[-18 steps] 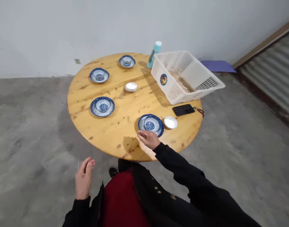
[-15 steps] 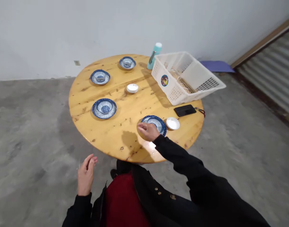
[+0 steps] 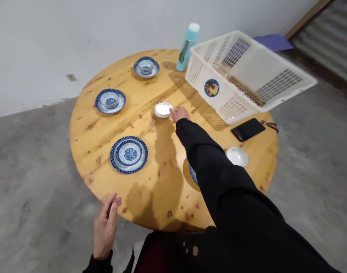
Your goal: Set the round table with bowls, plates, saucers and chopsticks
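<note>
Near the middle of the round table, a small stack of white dishes (image 3: 163,109) sits on the wood. My right hand (image 3: 179,114) is at the stack's right side, its fingers pinched at the rim of the top white dish. My left hand (image 3: 105,223) hovers by the table's near edge, open and holding nothing, its fingers loosely curved. Closest to it on the table is a blue-and-white plate (image 3: 113,167) with a bowl (image 3: 130,153) on it. Beneath my right forearm, another blue-and-white plate (image 3: 193,175) is mostly hidden. A single white dish (image 3: 237,156) lies just right of that arm.
Two more blue-patterned plates (image 3: 103,110) (image 3: 150,76) with bowls stand along the far left of the wooden table (image 3: 85,151). At the back right are a turquoise bottle (image 3: 187,49) and a white plastic basket (image 3: 202,72) with sticks inside. A black phone (image 3: 248,129) lies before the basket.
My right hand has moved forward from above the near plate to the stack of white dishes. My left hand stays by the table edge. The view has shifted closer to the table.
</note>
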Action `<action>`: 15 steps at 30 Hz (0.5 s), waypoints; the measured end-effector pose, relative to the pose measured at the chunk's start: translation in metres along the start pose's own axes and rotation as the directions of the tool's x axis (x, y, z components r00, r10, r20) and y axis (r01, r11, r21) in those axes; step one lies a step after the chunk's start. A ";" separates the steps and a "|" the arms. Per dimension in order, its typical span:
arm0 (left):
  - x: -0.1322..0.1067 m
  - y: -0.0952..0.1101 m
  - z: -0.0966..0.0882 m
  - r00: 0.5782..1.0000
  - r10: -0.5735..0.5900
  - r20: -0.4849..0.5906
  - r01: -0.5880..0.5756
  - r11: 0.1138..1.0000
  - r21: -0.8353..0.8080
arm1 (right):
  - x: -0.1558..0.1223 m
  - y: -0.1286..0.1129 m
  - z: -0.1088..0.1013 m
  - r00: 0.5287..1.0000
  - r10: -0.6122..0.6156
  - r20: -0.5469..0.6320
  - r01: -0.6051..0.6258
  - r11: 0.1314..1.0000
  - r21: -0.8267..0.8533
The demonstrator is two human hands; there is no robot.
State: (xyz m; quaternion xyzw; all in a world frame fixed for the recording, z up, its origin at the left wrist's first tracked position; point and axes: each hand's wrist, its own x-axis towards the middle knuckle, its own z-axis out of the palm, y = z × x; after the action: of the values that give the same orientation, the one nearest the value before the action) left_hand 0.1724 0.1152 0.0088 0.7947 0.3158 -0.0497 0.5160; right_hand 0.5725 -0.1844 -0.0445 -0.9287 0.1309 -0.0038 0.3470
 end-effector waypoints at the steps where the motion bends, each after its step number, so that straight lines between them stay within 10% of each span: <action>1: 0.009 0.002 -0.002 1.000 -0.007 0.001 0.007 1.000 0.005 | 0.006 -0.007 0.005 0.998 0.061 -0.019 -0.061 0.998 -0.025; 7: 0.052 0.025 -0.002 1.000 -0.009 0.028 0.008 1.000 0.014 | 0.012 -0.039 0.016 0.967 0.245 -0.067 -0.252 0.959 -0.132; 15: 0.102 0.052 0.006 0.963 0.193 0.189 -0.193 0.981 -0.022 | 0.022 -0.011 0.014 0.981 0.093 -0.169 -0.121 0.979 -0.165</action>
State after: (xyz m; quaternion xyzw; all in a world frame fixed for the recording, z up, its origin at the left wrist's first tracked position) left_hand 0.2838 0.1417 0.0058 0.8124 0.1863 -0.0743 0.5476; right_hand 0.5973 -0.1730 -0.0499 -0.9437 0.2083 -0.0485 0.2523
